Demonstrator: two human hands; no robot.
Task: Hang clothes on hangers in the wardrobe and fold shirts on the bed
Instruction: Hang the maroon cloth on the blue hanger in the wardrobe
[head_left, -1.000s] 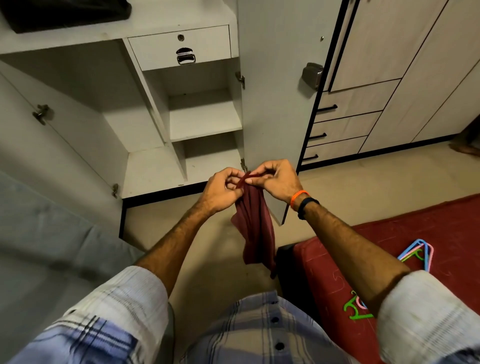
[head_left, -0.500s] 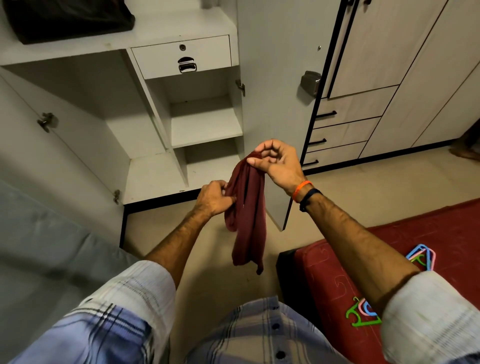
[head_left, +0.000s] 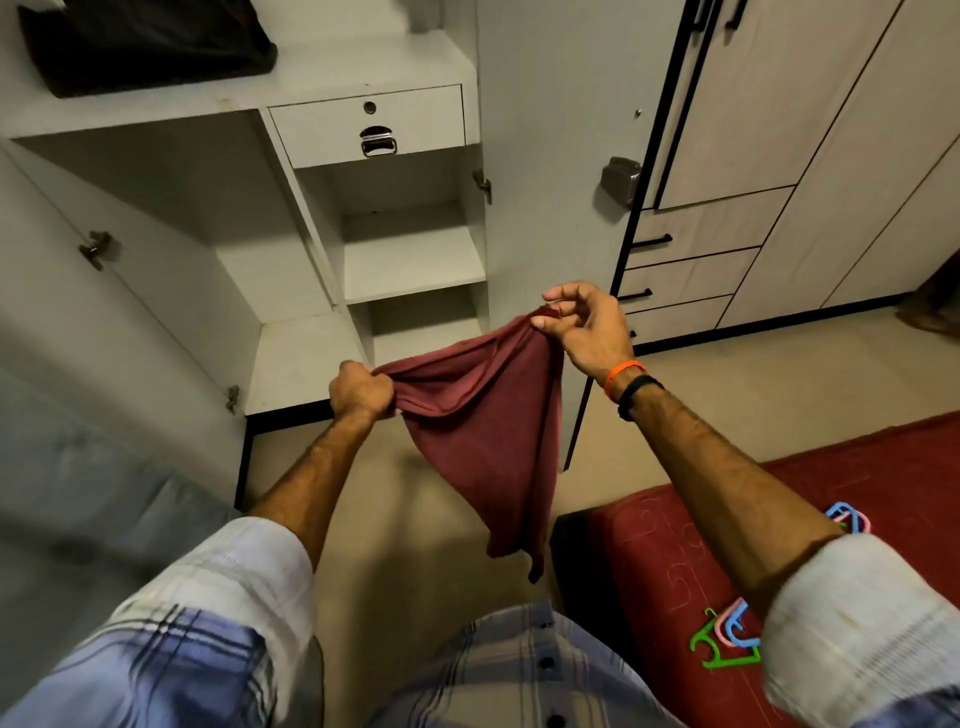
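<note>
A maroon garment (head_left: 483, 415) hangs in the air between my hands, in front of the open white wardrobe (head_left: 291, 291). My left hand (head_left: 359, 389) grips one bunched edge of it in a fist. My right hand (head_left: 582, 325), higher and to the right, pinches the other edge with thumb and fingertips. The cloth is stretched between them and droops to a point over the floor. Coloured plastic hangers (head_left: 727, 636) lie on the red bed (head_left: 883, 467) at the lower right, partly hidden by my right arm.
The wardrobe's right door (head_left: 545, 156) stands open just behind the garment. A small drawer (head_left: 369, 124) and bare shelves sit inside, with a dark bag (head_left: 145, 41) on the top shelf. A wood-tone cabinet with drawers (head_left: 691, 270) fills the right wall. Beige floor lies below.
My hands have drawn apart: the left moved down and left, the right stayed up. The garment, bunched and hanging narrow before, now spreads wide between them.
</note>
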